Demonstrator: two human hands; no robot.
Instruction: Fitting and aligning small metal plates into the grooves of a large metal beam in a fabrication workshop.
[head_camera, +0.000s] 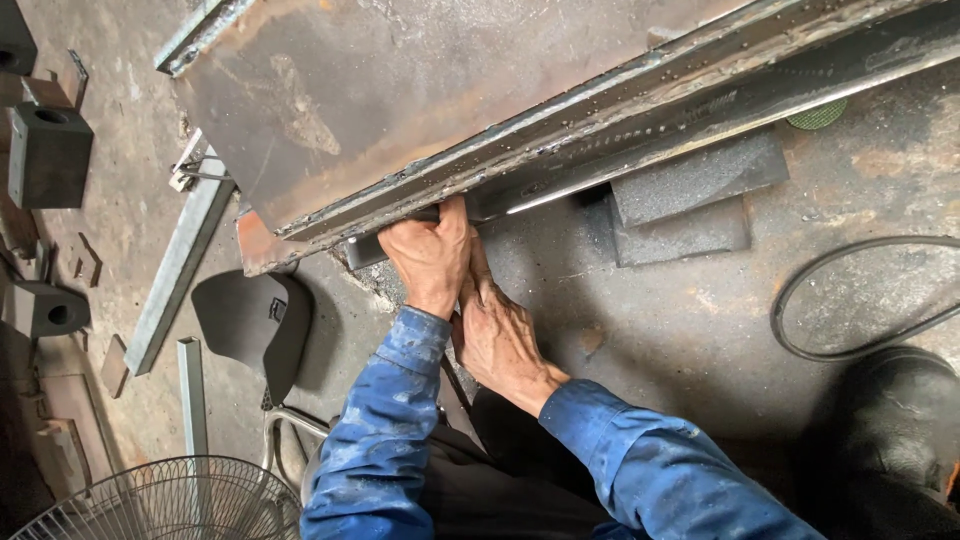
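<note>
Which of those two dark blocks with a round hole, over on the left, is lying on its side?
The lower block: its hole faces sideways. The upper block has its hole facing up.

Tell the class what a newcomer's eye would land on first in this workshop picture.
First, the two hands at the centre: the left hand grips a dark flat bar under the rusty steel plate, and the right hand presses close beside it. A wire fan guard sits bottom left, a black cable loops right.

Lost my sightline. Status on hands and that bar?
Left hand gripping dark metal bar under rusty steel plate. Right hand braced against left wrist. Welding mask beside.
</note>
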